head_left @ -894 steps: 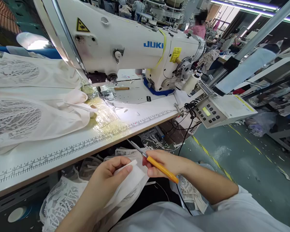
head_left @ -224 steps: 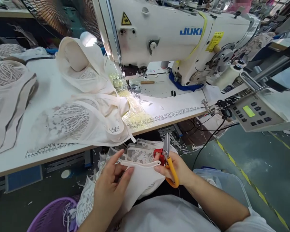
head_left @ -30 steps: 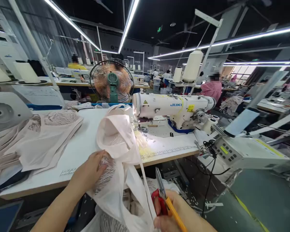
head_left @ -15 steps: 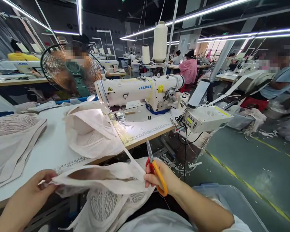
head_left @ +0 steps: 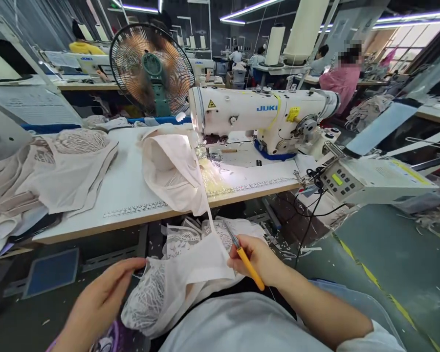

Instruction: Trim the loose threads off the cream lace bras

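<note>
A pale bra [head_left: 201, 259] with lace cups lies across my lap below the table edge. At its left side my left hand [head_left: 102, 293] has its fingers closed at the fabric's edge; the fingertips are partly hidden. My right hand [head_left: 256, 259] grips orange-handled scissors [head_left: 250, 269], blades pointing up and left, and its fingertips also pinch the bra's narrow strip [head_left: 210, 215]. That strip runs up to a second bra [head_left: 172, 171] on the table, beside the needle area of the white sewing machine [head_left: 234, 112].
A stack of similar bras [head_left: 73, 171] lies on the table [head_left: 124, 190] at left. Behind it stands a large fan [head_left: 152, 63]. A control box [head_left: 374, 181] juts out at right, with a clear plastic bin [head_left: 355, 298] below. Other people work farther back.
The view has turned left. My left hand has moved the bra's left side down and inward, turning a lace cup outward. My right hand still holds the scissors and strip.
</note>
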Available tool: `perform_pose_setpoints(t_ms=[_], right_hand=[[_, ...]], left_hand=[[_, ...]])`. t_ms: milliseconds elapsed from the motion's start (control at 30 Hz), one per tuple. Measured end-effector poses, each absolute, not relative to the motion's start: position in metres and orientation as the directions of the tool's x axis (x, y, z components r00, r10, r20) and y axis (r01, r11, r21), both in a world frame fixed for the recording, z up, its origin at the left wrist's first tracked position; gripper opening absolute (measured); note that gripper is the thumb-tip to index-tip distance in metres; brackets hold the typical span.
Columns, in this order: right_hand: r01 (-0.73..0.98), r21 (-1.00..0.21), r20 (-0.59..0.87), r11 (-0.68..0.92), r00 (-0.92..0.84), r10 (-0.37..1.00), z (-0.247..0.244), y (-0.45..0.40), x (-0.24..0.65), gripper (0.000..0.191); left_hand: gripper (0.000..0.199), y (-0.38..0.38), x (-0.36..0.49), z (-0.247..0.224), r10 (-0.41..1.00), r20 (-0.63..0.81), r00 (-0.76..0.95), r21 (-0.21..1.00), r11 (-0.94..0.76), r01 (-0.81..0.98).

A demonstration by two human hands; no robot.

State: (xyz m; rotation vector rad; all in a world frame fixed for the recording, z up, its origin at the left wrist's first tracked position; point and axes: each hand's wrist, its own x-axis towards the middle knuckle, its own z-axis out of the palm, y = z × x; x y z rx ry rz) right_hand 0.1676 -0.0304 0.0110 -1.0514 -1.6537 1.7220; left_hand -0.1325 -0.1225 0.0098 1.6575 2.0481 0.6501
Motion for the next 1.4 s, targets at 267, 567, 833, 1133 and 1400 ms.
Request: perform_pose_setpoints(t_ms=[267, 567, 833, 1133, 1400], right_hand=[[0.227, -0.968, -0.218, -0.108, -0.544, 0.810, 0.014, -0.029, 0.161, 0.024], [0.038, -0.995, -0.094, -0.097, -0.721, 0.686, 0.020, -0.019, 0.159, 0.020], [0.169, -0.968, -0.079, 0.188, -0.908, 0.411, 0.022, 0.012, 0.169, 0.032], [0.481, -0.636, -0.475, 0.603, -0.861, 0.185, 0.025, 0.079, 0.172, 0.034], [0.480, -0.559, -0.518, 0.676, -0.839, 0.168, 0.041, 0.096, 0.155, 0.033]], left_hand=[[0.031, -0.018, -0.034, 0.027, 0.956, -0.159, 0.245, 0.903, 0.041, 0.429], [0.030, -0.046, -0.048, 0.030, 0.931, -0.138, 0.339, 0.956, 0.036, 0.291], [0.030, -0.045, -0.041, 0.007, 0.932, -0.279, 0.233, 0.951, 0.235, 0.198], [0.024, -0.044, -0.040, -0.008, 0.922, -0.326, 0.208, 0.945, 0.320, 0.065], [0.024, -0.048, -0.048, -0.016, 0.928, -0.327, 0.179, 0.942, 0.307, 0.134]])
